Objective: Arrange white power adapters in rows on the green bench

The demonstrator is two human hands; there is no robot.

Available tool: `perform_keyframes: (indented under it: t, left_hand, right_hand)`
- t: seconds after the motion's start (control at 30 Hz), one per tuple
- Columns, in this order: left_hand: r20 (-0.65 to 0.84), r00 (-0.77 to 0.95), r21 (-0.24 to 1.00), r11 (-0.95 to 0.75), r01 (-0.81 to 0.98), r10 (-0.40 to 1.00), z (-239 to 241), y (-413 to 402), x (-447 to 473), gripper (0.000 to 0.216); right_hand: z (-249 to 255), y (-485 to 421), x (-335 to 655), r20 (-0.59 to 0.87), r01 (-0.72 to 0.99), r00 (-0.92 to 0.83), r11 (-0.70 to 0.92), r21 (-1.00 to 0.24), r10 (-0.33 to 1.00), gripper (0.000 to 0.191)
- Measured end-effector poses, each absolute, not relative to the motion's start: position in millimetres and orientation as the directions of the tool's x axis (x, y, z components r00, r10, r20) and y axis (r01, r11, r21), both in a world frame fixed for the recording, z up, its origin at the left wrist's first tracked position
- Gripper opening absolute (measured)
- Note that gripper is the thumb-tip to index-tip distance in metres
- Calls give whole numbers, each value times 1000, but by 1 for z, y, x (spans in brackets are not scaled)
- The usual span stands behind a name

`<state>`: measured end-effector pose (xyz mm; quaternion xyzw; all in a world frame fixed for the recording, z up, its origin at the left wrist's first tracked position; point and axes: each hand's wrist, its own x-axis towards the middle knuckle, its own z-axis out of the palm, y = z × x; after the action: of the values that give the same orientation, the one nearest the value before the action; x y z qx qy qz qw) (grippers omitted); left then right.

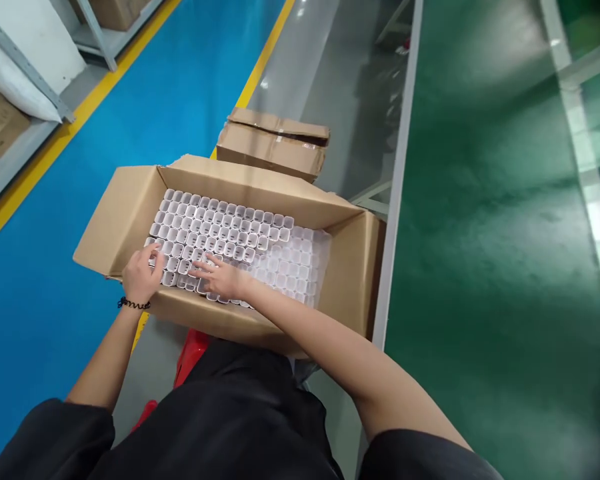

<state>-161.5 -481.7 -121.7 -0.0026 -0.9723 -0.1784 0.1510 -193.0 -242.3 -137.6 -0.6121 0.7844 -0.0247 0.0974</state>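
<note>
A large open cardboard box [350,273] stands in front of me with its flaps spread. Inside are rows of small white plastic containers [230,230], their open mouths facing up. At the right end of the box the surface is lower, with a paler layer of similar pieces [290,260]. My left hand [141,273], with a dark coiled band at the wrist, rests over the left end of the rows, thumb and fingers apart. Across the near rows lies my right hand [221,275], fingers spread, touching the container tops. Neither hand visibly lifts a container.
Another cardboard box [275,141] sits on the floor just beyond. To my right runs a green-topped table [480,233] with a pale metal edge. Shelving [35,143] with cartons stands at the far left across the blue floor [145,107]. Something red [193,353] shows below the box.
</note>
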Motion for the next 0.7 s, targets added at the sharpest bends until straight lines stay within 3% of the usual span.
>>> perform_keyframes:
  t: [0.2,0.4,0.57,0.7]
  left_hand:
    - [332,-941,383,921,69,-67,-124,-484,-162,32]
    - [350,-935,384,919,83,-62,-125,-484,-163,30]
    - [349,-935,379,922,80,-63,-126,-484,-164,29]
    - [324,-944,370,927,65,-64,-125,-484,-163,31]
  right_hand:
    - [-179,-271,-204,50,-985,-129,122,-122,-990,23]
    - [-208,-302,-210,163,-981,-173,156,-115,-971,21]
    - [-205,-285,-206,122,-971,-226,215,-102,-966,19]
    - [-192,-281,-208,65,-973,-209,201,-112,-976,29]
